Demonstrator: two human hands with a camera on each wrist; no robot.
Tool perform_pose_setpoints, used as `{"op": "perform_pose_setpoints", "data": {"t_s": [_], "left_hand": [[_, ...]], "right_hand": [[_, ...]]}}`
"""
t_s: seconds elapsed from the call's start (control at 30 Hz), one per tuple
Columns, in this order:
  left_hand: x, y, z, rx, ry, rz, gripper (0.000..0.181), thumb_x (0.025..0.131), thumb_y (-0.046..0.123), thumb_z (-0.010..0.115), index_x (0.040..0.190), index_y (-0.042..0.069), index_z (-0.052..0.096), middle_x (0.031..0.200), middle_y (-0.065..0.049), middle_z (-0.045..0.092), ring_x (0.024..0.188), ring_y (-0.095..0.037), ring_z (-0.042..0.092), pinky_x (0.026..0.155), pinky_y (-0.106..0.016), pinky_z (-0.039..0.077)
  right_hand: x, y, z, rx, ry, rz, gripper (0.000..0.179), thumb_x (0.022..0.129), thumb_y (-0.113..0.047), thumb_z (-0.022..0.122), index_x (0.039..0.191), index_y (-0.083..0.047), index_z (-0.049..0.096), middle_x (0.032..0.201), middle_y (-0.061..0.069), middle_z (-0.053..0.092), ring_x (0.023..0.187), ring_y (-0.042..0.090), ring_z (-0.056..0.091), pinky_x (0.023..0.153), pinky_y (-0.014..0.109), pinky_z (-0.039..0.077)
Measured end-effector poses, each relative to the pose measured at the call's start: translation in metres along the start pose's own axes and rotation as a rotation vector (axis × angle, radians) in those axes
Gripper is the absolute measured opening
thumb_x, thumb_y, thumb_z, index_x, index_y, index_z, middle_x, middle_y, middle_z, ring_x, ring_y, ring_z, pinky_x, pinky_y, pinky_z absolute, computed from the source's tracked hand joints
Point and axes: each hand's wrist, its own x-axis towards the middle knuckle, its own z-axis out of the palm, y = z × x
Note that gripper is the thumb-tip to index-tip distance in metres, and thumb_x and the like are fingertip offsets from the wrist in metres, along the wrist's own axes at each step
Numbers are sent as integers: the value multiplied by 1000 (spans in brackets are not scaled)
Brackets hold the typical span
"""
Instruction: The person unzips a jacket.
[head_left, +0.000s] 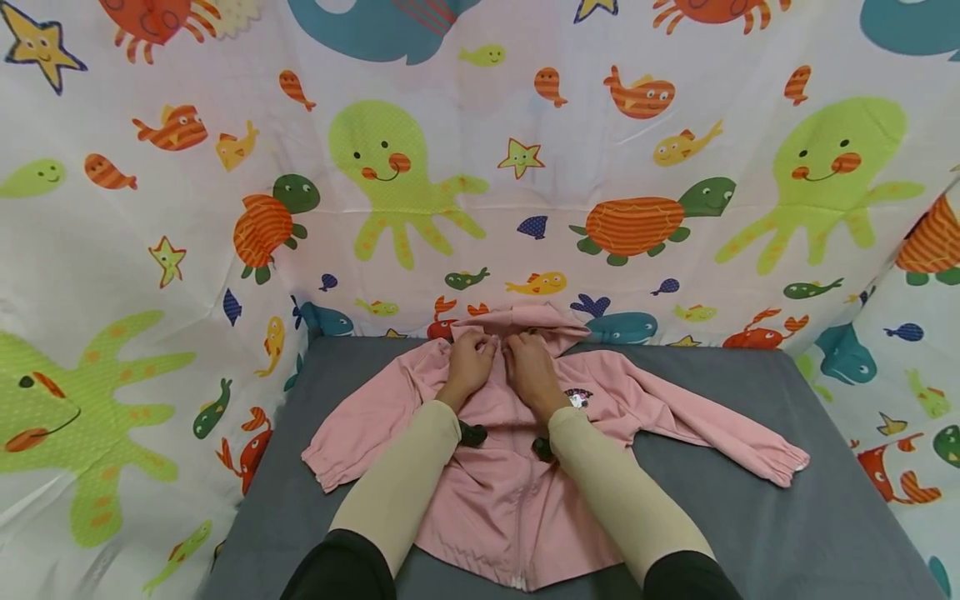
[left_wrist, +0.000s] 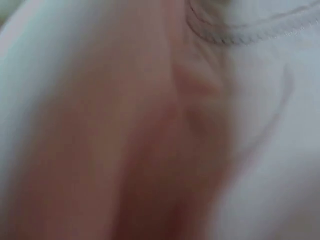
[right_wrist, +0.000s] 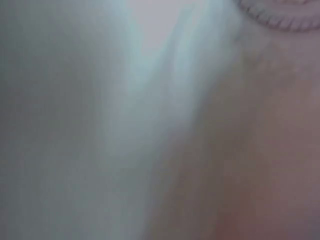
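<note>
A pink hooded jacket (head_left: pixel 487 500) lies front up with its sleeves spread out. Its front zipper (head_left: pixel 521 533) runs down the middle to the hem. At the neck, just below the hood (head_left: pixel 536 317), my left hand (head_left: pixel 470 362) pinches the collar on the left of the zipper line. Close beside it, my right hand (head_left: pixel 531 371) grips the collar on the other side. The fingertips are partly hidden, and the zipper's top is hard to make out. Both wrist views are blurred, with a stitched edge (left_wrist: pixel 225 37) in the left and zipper teeth (right_wrist: pixel 280 21) in the right.
The jacket rests on a grey table surface (head_left: pixel 750 533). A white curtain (head_left: pixel 480 192) printed with sea animals rises behind the table and along both sides. A shiny dark print (head_left: pixel 578 397) sits on the jacket's chest beside my right wrist.
</note>
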Motion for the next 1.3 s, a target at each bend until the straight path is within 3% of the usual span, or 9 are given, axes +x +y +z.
{"op": "perform_pose_setpoints", "data": {"t_s": [0.23,0.33,0.43,0.57,0.77,0.87,1.03,1.3], "left_hand": [[8,10,-9,-27,122,31,25,106,24,66,102,7,84,100,-9,79,86,-24,73,76,-41,58],[13,19,-15,-49,141,15,25,105,25,66,103,8,84,98,-8,80,84,-23,72,73,-39,56],[18,23,-16,-63,149,-17,28,106,30,65,102,10,84,95,-6,77,84,-19,69,74,-36,54],[20,32,-21,-68,164,-44,29,105,28,66,109,6,84,98,-10,77,91,-23,70,81,-42,57],[18,46,-28,-39,171,-64,29,107,26,67,117,4,83,110,-15,80,105,-30,76,92,-48,61],[18,50,-30,-36,186,-55,27,107,26,68,114,4,84,107,-14,79,102,-30,75,90,-47,61],[18,53,-30,-49,222,-21,25,106,22,70,109,2,83,100,-16,77,95,-31,72,87,-47,60],[22,62,-33,-67,249,0,23,106,20,69,108,2,83,101,-18,76,97,-34,72,89,-49,59]], "right_hand": [[-13,-18,-18,0,38,-72,8,104,-3,69,102,1,76,98,18,72,96,39,70,89,54,57],[-20,-24,-29,-14,33,-90,9,105,-4,68,100,-1,75,95,16,69,93,38,67,86,52,56],[-28,-32,-39,-29,22,-96,13,107,-5,65,99,-3,74,93,14,67,92,36,65,84,50,54],[-48,-43,-56,-26,-7,-115,12,106,-4,64,101,-6,74,95,11,66,92,32,64,83,47,56],[-84,-56,-77,-45,-26,-192,12,92,0,74,101,-8,74,94,7,68,89,29,66,80,45,59],[-96,-61,-83,-63,-18,-211,17,87,3,77,99,-8,74,91,6,67,87,28,65,81,43,58],[-109,-72,-93,-80,-11,-228,17,86,6,78,96,-7,75,88,4,64,85,26,64,79,41,56],[-127,-90,-112,-58,-34,-196,19,84,2,87,93,-11,76,84,-1,62,81,20,62,72,36,56]]}}
